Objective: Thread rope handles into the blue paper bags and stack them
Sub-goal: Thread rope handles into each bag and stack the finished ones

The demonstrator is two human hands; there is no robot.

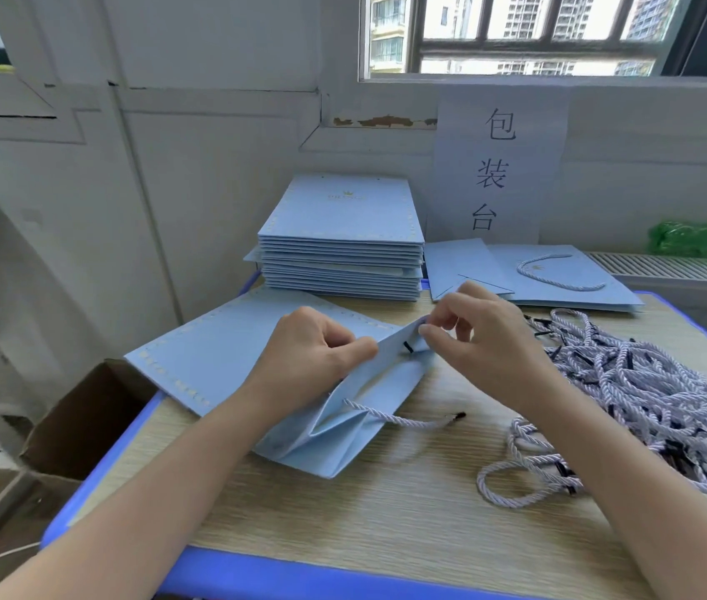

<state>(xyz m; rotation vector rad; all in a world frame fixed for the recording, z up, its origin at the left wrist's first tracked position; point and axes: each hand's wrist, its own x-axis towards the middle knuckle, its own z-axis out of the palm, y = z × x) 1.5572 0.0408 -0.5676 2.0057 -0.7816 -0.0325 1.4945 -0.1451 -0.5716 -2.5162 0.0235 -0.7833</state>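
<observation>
A blue paper bag (213, 361) lies flat on the table with its mouth partly opened toward me. My left hand (312, 352) pinches the upper rim of the bag's mouth. My right hand (481, 335) pinches the same rim at its far corner, where a black rope tip (408, 347) pokes through a hole. A white twisted rope handle (399, 420) trails from inside the bag onto the table, ending in a black tip. A tangled pile of rope handles (646, 400) lies at the right. A tall stack of flat blue bags (343, 249) stands at the back.
Finished bags with a rope handle (559, 275) lie at the back right. A paper sign (498, 166) hangs on the wall. An open cardboard box (83, 417) sits left of the blue-edged table (299, 569). A green bundle (702, 240) rests on the radiator.
</observation>
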